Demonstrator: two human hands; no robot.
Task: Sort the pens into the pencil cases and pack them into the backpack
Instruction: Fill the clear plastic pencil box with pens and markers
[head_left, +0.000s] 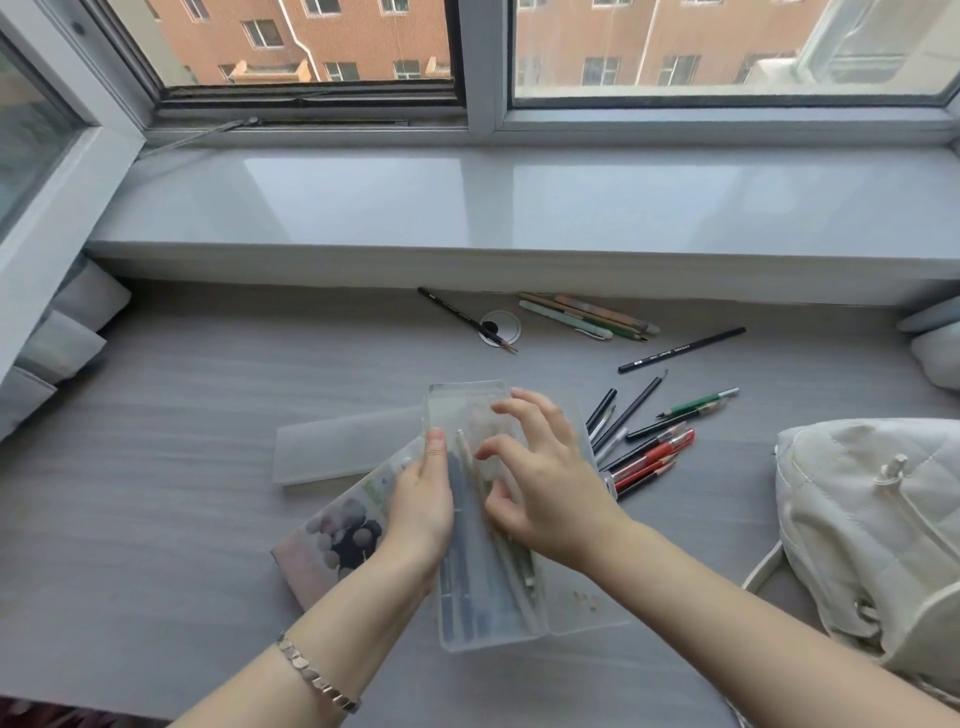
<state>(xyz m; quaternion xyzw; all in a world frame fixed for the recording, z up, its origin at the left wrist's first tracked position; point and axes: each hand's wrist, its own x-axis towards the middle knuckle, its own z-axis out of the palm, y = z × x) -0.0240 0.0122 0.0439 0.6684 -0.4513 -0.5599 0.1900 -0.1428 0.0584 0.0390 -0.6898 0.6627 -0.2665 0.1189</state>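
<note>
A clear plastic pencil case (483, 608) lies open in the middle of the grey desk, with several pens inside. My left hand (423, 499) grips its left wall, thumb on the rim. My right hand (540, 478) hovers over the case with fingers spread, fingertips touching the pens inside; I cannot tell if it pinches one. A second frosted case (343, 447) lies shut to the left. A patterned flat case (332, 535) sits under my left wrist. Loose red and black pens (649, 452) lie right of the case. A cream backpack (872, 519) rests at the right edge.
Further back lie pastel pens (587, 317), a black pencil (465, 319) across a round cable grommet (500, 327), and another black pencil (680, 349). A wide white windowsill (519, 208) runs behind the desk. Grey cushions (67, 332) sit at the left.
</note>
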